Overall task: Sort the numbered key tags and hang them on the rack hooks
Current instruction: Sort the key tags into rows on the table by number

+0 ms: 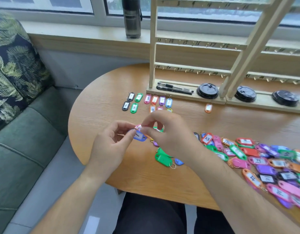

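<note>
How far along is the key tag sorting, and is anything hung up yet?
Early. About a dozen coloured plastic key tags lie in number rows by the wooden rack, whose visible hooks are bare. The left hand and right hand pinch a blue plastic tag at its ring. The big mixed pile of tags lies unsorted.

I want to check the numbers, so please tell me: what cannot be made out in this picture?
Head view:
blue tag: number partly covered by fingers of the left hand.
sorted tags: lower ones half hidden behind the right hand.
tag pile: blurred, cut by right edge.
rack: top numbers blurred.
</note>
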